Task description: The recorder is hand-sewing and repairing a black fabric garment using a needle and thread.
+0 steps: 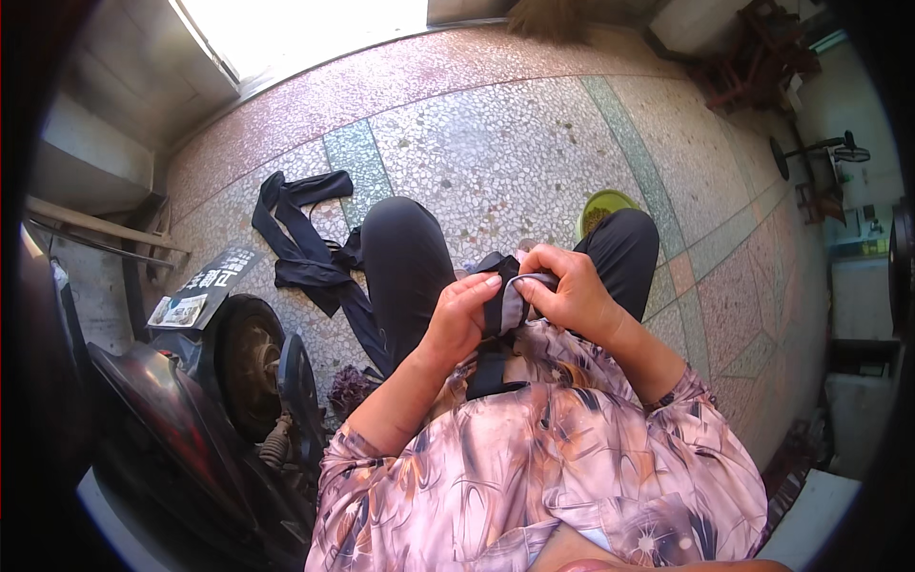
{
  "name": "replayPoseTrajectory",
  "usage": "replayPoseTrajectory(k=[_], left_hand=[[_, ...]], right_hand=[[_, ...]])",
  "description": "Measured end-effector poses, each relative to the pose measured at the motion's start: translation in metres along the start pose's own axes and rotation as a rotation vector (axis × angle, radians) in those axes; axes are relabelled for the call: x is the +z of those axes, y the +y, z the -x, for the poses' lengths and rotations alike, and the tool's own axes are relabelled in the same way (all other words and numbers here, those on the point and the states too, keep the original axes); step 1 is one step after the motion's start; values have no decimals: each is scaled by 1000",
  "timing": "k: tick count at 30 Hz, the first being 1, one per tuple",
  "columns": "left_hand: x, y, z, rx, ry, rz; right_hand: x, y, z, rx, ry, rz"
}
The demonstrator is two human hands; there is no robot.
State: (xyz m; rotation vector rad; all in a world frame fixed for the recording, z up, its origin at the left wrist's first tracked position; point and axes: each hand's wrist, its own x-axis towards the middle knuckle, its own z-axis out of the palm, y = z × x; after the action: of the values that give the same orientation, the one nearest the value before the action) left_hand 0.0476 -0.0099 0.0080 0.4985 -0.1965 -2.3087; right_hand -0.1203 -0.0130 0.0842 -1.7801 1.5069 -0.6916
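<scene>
Above my lap, my left hand [455, 314] and my right hand [575, 292] hold a black fabric piece [498, 314] between them. A grey layer shows along its side nearer my right hand. My left thumb and fingers pinch the black edge, while my right thumb and fingers grip the grey fold. A small part of the cloth is hidden behind the fingers. Black cloth strips [300, 247] lie in a loose tangle on the floor beside my left knee. One of them runs back along my left leg.
A green bowl [616, 201] with brownish contents stands by my right knee. To my left are a motor scooter [164, 415] and a printed mud flap [214, 279] above its wheel. Wooden stools [743, 57] stand far right; broom bristles [547, 20] show near the bright doorway [322, 32].
</scene>
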Motion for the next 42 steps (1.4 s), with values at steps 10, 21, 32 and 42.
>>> replayPoseTrajectory(k=[10, 21, 32, 42], left_hand=[[1, -19, 3, 234, 99, -465], [-14, -5, 18, 41, 4, -435], [-22, 7, 23, -138, -42, -592], [-11, 3, 20, -66, 58, -766]], right_hand=[[-6, 15, 6, 184, -129, -219], [8, 33, 17, 101, -261, -482], [5, 39, 9, -292, -305, -77], [17, 56, 6, 180, -473, -454]])
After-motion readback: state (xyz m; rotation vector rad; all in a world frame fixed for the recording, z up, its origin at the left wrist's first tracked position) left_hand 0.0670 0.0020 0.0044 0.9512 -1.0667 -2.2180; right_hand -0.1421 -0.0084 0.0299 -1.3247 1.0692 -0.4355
